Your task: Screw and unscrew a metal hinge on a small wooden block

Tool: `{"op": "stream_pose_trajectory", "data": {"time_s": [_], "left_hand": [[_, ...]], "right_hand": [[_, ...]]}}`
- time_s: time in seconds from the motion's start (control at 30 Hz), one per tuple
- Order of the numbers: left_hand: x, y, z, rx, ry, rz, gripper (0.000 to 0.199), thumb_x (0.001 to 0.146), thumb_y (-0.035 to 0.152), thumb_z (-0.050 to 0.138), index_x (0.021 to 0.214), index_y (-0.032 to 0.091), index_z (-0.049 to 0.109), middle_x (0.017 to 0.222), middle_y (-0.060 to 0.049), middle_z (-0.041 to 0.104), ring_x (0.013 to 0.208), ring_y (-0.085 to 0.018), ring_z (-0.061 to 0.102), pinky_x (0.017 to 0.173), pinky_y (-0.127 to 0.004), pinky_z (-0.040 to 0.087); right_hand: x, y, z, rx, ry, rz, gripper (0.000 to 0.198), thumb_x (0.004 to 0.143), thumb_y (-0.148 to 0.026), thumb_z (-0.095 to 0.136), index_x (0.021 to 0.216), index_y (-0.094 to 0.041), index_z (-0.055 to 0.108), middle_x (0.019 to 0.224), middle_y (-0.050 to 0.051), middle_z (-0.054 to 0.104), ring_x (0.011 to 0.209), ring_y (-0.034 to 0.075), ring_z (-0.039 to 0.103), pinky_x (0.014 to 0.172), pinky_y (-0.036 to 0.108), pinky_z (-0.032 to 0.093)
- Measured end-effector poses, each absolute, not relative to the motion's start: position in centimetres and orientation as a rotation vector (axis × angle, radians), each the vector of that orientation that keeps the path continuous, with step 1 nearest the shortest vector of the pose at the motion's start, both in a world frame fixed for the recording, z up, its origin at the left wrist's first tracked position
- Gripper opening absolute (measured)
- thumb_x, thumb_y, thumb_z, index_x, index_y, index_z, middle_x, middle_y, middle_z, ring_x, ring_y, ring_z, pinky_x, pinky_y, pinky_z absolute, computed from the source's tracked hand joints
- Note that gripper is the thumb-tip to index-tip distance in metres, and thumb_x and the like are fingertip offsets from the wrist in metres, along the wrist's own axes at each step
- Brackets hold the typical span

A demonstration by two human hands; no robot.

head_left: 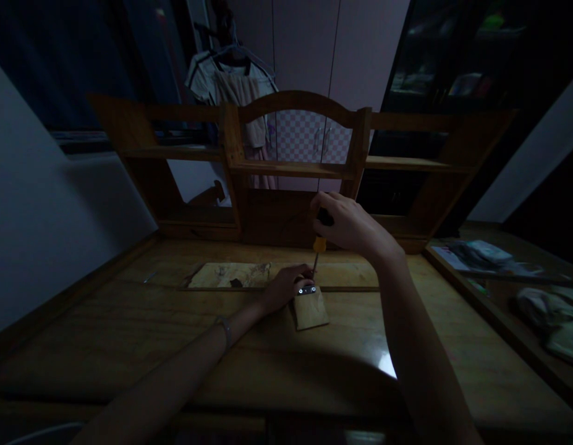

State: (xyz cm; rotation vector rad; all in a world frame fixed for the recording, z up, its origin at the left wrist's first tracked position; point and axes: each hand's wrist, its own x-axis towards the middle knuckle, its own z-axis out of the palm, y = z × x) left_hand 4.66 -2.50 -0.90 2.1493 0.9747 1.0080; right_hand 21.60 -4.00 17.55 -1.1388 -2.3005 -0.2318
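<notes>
My right hand (344,222) is closed around the yellow-and-black handle of a screwdriver (319,245). The shaft points down, nearly upright, and its tip is beside the fingers of my left hand (286,287). Those fingers are bent over the back left edge of a small wooden block (311,311), holding it on the desk. A small shiny metal plate (307,290) with screw heads lies along the block's far edge, against my left fingertips. Whether the tip sits in a screw is hidden by the fingers.
Behind the block lies a long wooden strip (342,276) and a stained pale board (233,275). A small metal item (149,278) lies to the left on the desk (175,346). A wooden shelf unit (290,168) stands at the back. Papers and cloth occupy the right side.
</notes>
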Motion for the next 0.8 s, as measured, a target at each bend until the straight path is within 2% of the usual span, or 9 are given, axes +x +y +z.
{"op": "stream_pose_trajectory", "data": {"time_s": [0.17, 0.27, 0.37, 0.47, 0.57, 0.7, 0.8], "left_hand": [[4.90, -2.77, -0.41, 2.169, 1.044, 1.020, 0.016, 0.083, 0.023, 0.064, 0.098, 0.022, 0.064, 0.095, -0.001, 0.070, 0.088, -0.016, 0.066, 0.082, -0.026, 0.051], [4.96, -2.84, -0.33, 2.135, 1.025, 1.019, 0.014, 0.082, 0.021, 0.064, 0.097, 0.022, 0.064, 0.093, 0.001, 0.071, 0.085, -0.015, 0.067, 0.078, -0.024, 0.052], [4.99, -2.86, -0.39, 2.099, 1.013, 1.049, 0.016, 0.081, 0.021, 0.066, 0.096, 0.021, 0.064, 0.091, 0.001, 0.071, 0.084, -0.014, 0.067, 0.077, -0.023, 0.053], [4.98, -2.79, -0.51, 2.089, 1.017, 1.064, 0.017, 0.080, 0.024, 0.068, 0.096, 0.021, 0.063, 0.089, 0.001, 0.070, 0.083, -0.014, 0.067, 0.076, -0.024, 0.053], [4.95, -2.74, -0.57, 2.092, 1.040, 1.065, 0.018, 0.079, 0.026, 0.069, 0.095, 0.021, 0.063, 0.090, 0.000, 0.070, 0.082, -0.014, 0.067, 0.076, -0.024, 0.054], [4.94, -2.88, -0.44, 2.124, 1.032, 1.091, 0.014, 0.080, 0.026, 0.069, 0.091, 0.020, 0.064, 0.089, 0.000, 0.070, 0.082, -0.014, 0.066, 0.075, -0.023, 0.053], [4.99, -2.98, -0.35, 2.133, 1.014, 1.094, 0.012, 0.081, 0.027, 0.068, 0.091, 0.020, 0.064, 0.088, 0.000, 0.069, 0.082, -0.014, 0.066, 0.075, -0.024, 0.054]], "right_hand": [[21.44, -4.21, 17.51, -1.177, -2.296, -0.171, 0.034, 0.085, -0.033, 0.054, 0.117, -0.022, 0.050, 0.113, 0.009, 0.059, 0.094, 0.023, 0.058, 0.082, 0.035, 0.043], [21.32, -4.00, 17.37, -1.204, -2.266, -0.165, 0.032, 0.088, -0.040, 0.052, 0.114, -0.021, 0.050, 0.108, 0.010, 0.061, 0.095, 0.024, 0.059, 0.083, 0.037, 0.044], [21.21, -3.77, 17.28, -1.180, -2.271, -0.188, 0.023, 0.088, -0.034, 0.051, 0.107, -0.020, 0.051, 0.105, 0.009, 0.061, 0.097, 0.023, 0.059, 0.084, 0.036, 0.043], [21.14, -3.89, 17.32, -1.152, -2.288, -0.192, 0.025, 0.086, -0.028, 0.052, 0.110, -0.021, 0.051, 0.111, 0.008, 0.059, 0.099, 0.023, 0.058, 0.085, 0.036, 0.043], [21.06, -4.20, 17.43, -1.160, -2.296, -0.184, 0.030, 0.084, -0.029, 0.053, 0.113, -0.022, 0.051, 0.114, 0.008, 0.057, 0.099, 0.023, 0.058, 0.084, 0.035, 0.043], [20.92, -4.14, 17.40, -1.181, -2.281, -0.200, 0.027, 0.087, -0.034, 0.051, 0.111, -0.022, 0.052, 0.108, 0.008, 0.060, 0.098, 0.023, 0.058, 0.084, 0.035, 0.042], [20.85, -3.85, 17.27, -1.192, -2.277, -0.221, 0.024, 0.087, -0.031, 0.051, 0.109, -0.021, 0.052, 0.106, 0.008, 0.060, 0.097, 0.023, 0.058, 0.083, 0.034, 0.042]]}}
